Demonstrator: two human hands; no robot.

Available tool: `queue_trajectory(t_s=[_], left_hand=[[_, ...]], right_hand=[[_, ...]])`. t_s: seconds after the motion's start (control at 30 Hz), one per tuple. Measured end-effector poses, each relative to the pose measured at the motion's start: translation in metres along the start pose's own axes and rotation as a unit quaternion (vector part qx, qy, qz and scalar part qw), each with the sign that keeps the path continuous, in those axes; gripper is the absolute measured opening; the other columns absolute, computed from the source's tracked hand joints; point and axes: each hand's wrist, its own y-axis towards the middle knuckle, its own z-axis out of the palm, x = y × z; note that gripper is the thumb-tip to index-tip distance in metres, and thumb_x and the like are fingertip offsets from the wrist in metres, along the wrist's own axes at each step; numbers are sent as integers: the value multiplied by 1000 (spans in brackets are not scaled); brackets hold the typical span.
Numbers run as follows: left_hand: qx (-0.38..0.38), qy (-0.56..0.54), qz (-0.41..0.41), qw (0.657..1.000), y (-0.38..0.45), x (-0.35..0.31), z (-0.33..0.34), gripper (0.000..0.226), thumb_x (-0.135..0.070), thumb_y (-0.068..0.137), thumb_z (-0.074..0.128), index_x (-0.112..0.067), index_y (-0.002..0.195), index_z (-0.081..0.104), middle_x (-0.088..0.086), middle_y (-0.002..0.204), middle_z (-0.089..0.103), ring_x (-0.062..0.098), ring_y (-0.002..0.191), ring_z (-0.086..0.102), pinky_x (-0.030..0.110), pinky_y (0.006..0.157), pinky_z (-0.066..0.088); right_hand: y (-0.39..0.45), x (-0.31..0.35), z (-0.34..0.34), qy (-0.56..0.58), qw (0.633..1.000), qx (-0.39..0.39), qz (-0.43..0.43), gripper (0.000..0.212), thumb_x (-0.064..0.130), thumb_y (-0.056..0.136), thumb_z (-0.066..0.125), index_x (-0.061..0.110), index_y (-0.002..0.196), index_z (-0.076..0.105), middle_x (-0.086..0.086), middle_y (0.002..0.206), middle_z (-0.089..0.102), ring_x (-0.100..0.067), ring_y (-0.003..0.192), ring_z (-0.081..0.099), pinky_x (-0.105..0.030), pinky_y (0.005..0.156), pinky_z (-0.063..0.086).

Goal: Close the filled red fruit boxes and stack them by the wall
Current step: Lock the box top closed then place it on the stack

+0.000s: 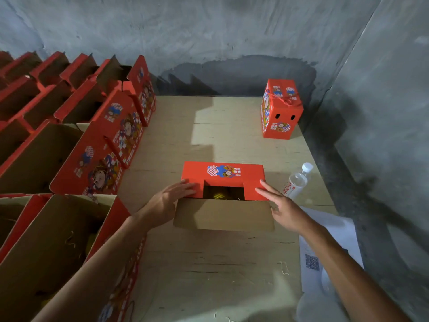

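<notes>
**Item: red fruit box, lid half folded, centre of frame**

Location: the red fruit box (223,182) sits on the plywood floor (209,263) at frame centre, well clear of the wall (209,31).

Lid: the far red flap (232,174) lies folded down over the opening. The near brown flap (224,214) lies open toward the person. Something yellow shows through the notch between them.

Grip, left hand (171,196): fingers straight and spread, pressing flat on the red flap's left corner.

Grip, right hand (276,201): fingers straight and spread, resting on the flap's right corner; pinching nothing.

Step in hand, judged: hold the red flap level with even pressure at both corners, then bring the brown flap up and over so the notches meet squarely.

Edges:
- open boxes (76,140) crowd the left of the frame, nearest just beside the left forearm;
- water bottle (297,181) stands just beside the box's right corner, likely to tip if the right elbow swings out;
- paper sheet (325,252) lies at lower right.

Open room: bare floor runs from the box to the closed box (281,110) by the wall at upper right, a clear path for stacking.
</notes>
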Motion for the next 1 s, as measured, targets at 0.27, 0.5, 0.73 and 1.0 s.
queue_trajectory(t_s=[0.27,0.5,0.73,1.0], left_hand=[[-87,-54,-159,982,14,-7,2,34,-79,88,55,-54,110,63,-30,103,62,4,105,64,30,85,53],[-196,65,-254,945,56,-29,25,61,-56,95,59,-32,148,42,8,144,46,30,120,57,50,97,49],[-139,81,-143,977,61,-27,52,54,-58,98,56,-28,143,60,-2,156,47,22,150,34,54,125,15],[-104,64,-86,989,55,-20,51,105,-85,69,65,-19,149,53,-1,154,47,23,145,39,57,121,27]], right_hand=[[11,16,-14,91,990,-64,84,41,82,82,63,56,113,69,43,125,60,19,113,56,-11,90,41],[46,34,17,12,961,-262,85,64,42,100,64,22,155,40,-2,145,53,-17,130,53,-40,105,50],[55,25,48,62,961,-264,51,61,51,90,73,18,139,59,-3,165,31,-18,149,33,-37,114,39],[65,21,52,72,946,-313,32,45,49,89,75,20,122,66,2,160,39,-10,147,37,-30,109,43]])
